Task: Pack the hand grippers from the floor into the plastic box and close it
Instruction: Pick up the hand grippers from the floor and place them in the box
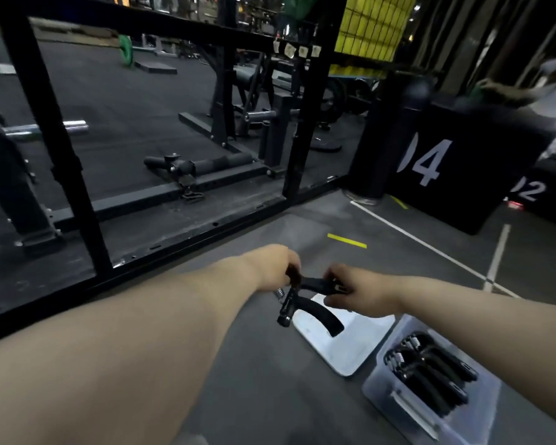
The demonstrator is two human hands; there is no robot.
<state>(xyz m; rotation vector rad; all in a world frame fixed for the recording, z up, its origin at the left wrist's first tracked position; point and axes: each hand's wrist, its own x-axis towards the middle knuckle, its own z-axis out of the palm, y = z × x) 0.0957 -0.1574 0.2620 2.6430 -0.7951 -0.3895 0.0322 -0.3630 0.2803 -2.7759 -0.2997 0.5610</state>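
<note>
Black, curved hand gripper (322, 311) with coiled spring. Left hand (275, 268) pinches its top; right hand (353, 292) grips one handle.

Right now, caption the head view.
Left hand and right hand hold a hand gripper near the open, part-filled plastic box.

Gripper (305, 305) up: matt black handles, soft-looking grip, a bare metal spring (279, 293) glinting at the hinge. Lid (344, 351) is smooth plastic with a bright sheen. Box (376, 388) is clear plastic, cloudy at the walls. Packed grippers (437, 375): matt black again, with steel coils. Floor (264, 364) is dull grey, finely grained. Rack (187, 231) in black painted metal, scuffed; bar end (74, 125) polished chrome.
</note>
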